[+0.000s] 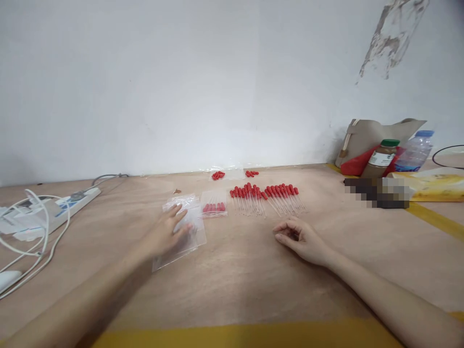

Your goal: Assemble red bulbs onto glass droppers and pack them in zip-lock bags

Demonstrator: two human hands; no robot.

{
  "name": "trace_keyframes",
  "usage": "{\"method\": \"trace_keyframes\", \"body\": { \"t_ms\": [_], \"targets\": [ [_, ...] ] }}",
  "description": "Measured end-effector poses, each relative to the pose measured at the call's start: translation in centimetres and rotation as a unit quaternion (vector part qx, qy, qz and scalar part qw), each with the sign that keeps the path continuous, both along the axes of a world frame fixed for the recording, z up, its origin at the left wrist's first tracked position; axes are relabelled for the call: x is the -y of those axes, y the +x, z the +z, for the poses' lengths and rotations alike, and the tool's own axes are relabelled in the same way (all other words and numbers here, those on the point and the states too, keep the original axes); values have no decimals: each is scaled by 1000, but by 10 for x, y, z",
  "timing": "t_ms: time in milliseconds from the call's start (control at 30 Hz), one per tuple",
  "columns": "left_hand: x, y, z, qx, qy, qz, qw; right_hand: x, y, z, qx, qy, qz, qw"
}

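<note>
Though unclear, left fingers point(174, 211) atop bags point(184, 247)

Left hand point(170, 233) blurred, hides part of the clear bags point(200, 236) under it. Dark object point(379, 194) at right is pixelated, can't identify. Bottle label point(382, 159) too small to read; yellow packet point(437, 186) cut off by right edge.

A long white power strip point(80, 204) lies among looped white cables point(47, 227) on the left of the brown table point(232, 285). On the right, a beige soft bag point(379, 133) stands behind a green-capped, white-labelled bottle point(380, 159) and a clear plastic bottle point(415, 151) with a blue cap. A yellow glossy packet point(438, 186) lies in front (the dark object point(377, 193) beside it is pixelated). The pale wall point(181, 87) has a peeled patch point(393, 38).
</note>
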State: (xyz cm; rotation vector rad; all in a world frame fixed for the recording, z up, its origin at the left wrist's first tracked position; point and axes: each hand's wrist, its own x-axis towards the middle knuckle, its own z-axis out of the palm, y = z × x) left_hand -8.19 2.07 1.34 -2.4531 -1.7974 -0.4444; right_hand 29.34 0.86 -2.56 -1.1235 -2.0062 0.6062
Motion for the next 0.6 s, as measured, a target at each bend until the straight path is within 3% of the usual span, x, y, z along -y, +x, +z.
{"method": "trace_keyframes", "body": {
  "t_ms": [100,233,300,400,467,567,600],
  "targets": [
    [35,-1,-23,-55,-53,60,995,-1,0,-1,1,-3,3,1000],
    [42,-6,-40,-15,-67,51,996,-1,-1,-3,2,-3,-9,1000],
    [38,-11,-36,45,-56,56,996,-1,-1,-3,1,-3,-9,1000],
    [41,-11,-14,148,-9,54,988,0,-1,-3,2,-5,-9,1000],
    [49,-3,7,154,8,-27,988,0,-1,-2,3,-3,-11,1000],
    [59,20,29,78,-59,-221,970,0,-1,-2,0,5,-18,1000],
    [60,29,31,46,-86,-258,961,0,-1,-2,-2,9,-23,1000]
  ]
}}
